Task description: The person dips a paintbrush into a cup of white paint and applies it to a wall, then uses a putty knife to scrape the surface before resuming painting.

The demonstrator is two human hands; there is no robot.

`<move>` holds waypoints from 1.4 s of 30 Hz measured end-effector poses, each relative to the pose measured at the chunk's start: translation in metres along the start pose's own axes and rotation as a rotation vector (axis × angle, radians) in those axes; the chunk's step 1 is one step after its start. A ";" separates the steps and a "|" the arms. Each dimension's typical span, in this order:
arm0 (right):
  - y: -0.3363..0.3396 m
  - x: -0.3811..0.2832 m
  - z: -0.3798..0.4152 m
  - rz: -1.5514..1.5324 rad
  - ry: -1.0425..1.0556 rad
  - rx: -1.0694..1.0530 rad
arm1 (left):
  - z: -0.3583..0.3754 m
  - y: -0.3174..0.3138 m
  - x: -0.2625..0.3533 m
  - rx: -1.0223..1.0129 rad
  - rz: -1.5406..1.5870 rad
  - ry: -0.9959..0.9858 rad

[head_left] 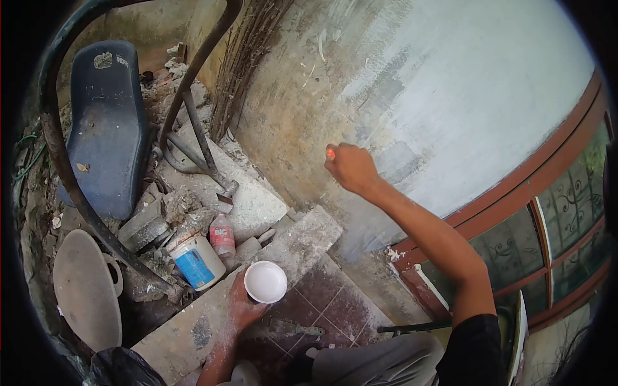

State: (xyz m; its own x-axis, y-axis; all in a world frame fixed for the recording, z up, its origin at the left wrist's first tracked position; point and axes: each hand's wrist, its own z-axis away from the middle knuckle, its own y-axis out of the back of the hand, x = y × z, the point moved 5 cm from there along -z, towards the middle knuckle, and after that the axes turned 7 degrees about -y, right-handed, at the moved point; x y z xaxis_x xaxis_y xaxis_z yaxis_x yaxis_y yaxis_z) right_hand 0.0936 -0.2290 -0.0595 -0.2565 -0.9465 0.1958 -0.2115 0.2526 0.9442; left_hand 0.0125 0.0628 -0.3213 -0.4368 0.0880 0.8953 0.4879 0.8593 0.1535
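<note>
Low in the middle, my left hand (241,305) is wrapped around a cup (266,282) with white, paint-like stuff inside. Higher up, my right hand (353,168) is a fist in front of the wall (309,128). An orange-ended handle (330,154) pokes out at its thumb side; the rest of that tool is hidden by the hand. Around the fist the wall is bare and stained, with a greyish patch (396,159) just right of it. Whitish paint covers the wall's right part.
A concrete ledge (206,334) runs beside the cup. Left of it lie rubble, a bucket with a blue label (198,265), a bottle (222,237), a plastic seat (106,141) and a bent metal frame (55,141). A brown-framed window (508,244) borders the wall at right.
</note>
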 end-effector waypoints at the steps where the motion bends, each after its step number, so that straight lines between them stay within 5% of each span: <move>1: 0.024 0.006 -0.007 0.067 -0.034 -0.002 | 0.000 -0.001 0.000 -0.002 0.001 0.006; 7: 0.179 -0.002 -0.006 0.233 -0.052 0.500 | -0.001 0.000 0.003 -0.016 0.016 0.033; 11: 0.196 -0.026 0.016 0.587 0.076 0.694 | 0.002 -0.002 -0.003 -0.008 0.013 0.029; 17: 0.015 -0.013 0.053 0.683 0.275 0.361 | -0.001 0.000 0.001 -0.007 0.022 0.026; 23: -0.116 -0.040 0.112 0.359 0.304 0.136 | -0.004 0.002 0.007 -0.021 0.022 0.040; 29: -0.095 -0.070 0.103 0.013 0.101 0.068 | -0.002 0.001 0.006 -0.038 0.035 0.097; 35: -0.103 0.008 0.053 -0.234 -0.224 0.060 | 0.000 -0.002 -0.001 -0.008 0.051 0.089; 39: -0.018 0.029 0.036 -0.090 -0.390 0.150 | 0.003 0.000 -0.004 -0.019 0.033 0.095; 42: 0.063 0.027 0.039 -0.124 -0.381 0.405 | 0.000 0.001 0.002 -0.030 0.012 0.059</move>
State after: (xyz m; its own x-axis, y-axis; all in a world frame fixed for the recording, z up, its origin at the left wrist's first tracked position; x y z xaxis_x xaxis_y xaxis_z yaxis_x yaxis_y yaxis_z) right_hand 0.0365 -0.2312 -0.0054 -0.5131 -0.8535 -0.0907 -0.5875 0.2722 0.7621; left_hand 0.0121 0.0638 -0.3195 -0.3859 0.0675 0.9201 0.5156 0.8428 0.1544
